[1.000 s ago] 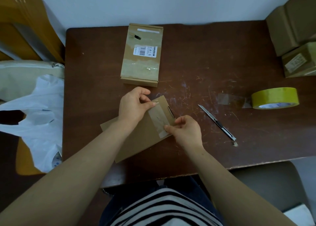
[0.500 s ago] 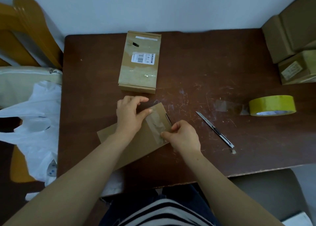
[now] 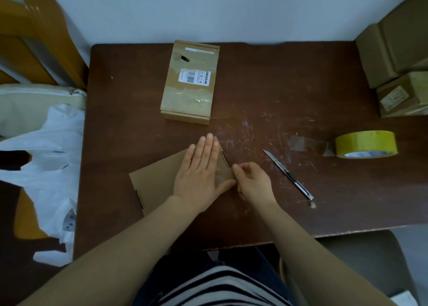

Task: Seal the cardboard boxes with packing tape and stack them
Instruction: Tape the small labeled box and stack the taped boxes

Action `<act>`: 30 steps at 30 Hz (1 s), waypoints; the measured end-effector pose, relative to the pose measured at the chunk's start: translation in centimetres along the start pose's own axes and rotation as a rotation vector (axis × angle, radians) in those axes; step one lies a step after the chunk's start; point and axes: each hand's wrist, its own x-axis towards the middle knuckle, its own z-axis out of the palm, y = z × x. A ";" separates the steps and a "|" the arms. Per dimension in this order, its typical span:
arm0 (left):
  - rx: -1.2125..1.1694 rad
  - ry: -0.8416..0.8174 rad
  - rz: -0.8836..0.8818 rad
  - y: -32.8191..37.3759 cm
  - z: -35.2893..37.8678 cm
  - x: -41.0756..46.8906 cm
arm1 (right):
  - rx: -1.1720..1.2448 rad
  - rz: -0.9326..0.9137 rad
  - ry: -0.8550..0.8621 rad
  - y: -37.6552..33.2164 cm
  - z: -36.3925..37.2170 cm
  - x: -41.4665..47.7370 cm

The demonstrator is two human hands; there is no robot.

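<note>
Knife on scratched table; white, likely plastic, bag alongside.

Dim, soft even light; faint shadows; wide-angle bending at edges; slight overall softness.

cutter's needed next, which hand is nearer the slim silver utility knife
Right. The right hand is just left of the slim silver utility knife; the left hand presses the brown cardboard box farther left.

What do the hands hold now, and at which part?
The right hand pinches the flat box at its right corner; the left hand only presses flat on it.
</note>
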 end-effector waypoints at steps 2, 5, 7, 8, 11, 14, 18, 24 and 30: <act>0.062 0.032 0.038 1.0 0.3 -1.5 | -0.098 -0.038 -0.027 0.0 0.1 0.5; 0.061 0.082 0.064 2.2 0.4 -2.5 | -0.212 -0.099 -0.020 0.1 -0.1 0.9; 0.082 0.111 0.065 2.1 0.2 -2.6 | -0.274 -0.143 -0.021 0.3 -0.2 0.8; 0.094 0.113 0.070 2.0 0.1 -2.8 | -0.309 -0.157 -0.042 0.4 -0.2 0.7; 0.090 0.147 0.161 1.8 1.2 -4.0 | -0.435 -0.141 -0.169 1.2 0.1 0.4; 0.089 0.137 0.200 2.0 0.8 -4.4 | -0.354 -0.086 -0.143 2.4 0.6 -0.3; -0.233 0.120 0.193 0.7 -0.4 -4.8 | -0.164 -0.132 -0.121 1.7 0.7 -1.1; -0.065 0.037 -0.211 -1.2 -0.9 -0.6 | -0.498 -0.343 -0.202 1.0 1.0 -1.5; -0.077 0.089 -0.199 -1.1 -0.2 -0.3 | -0.387 -0.277 -0.246 1.2 0.9 -1.2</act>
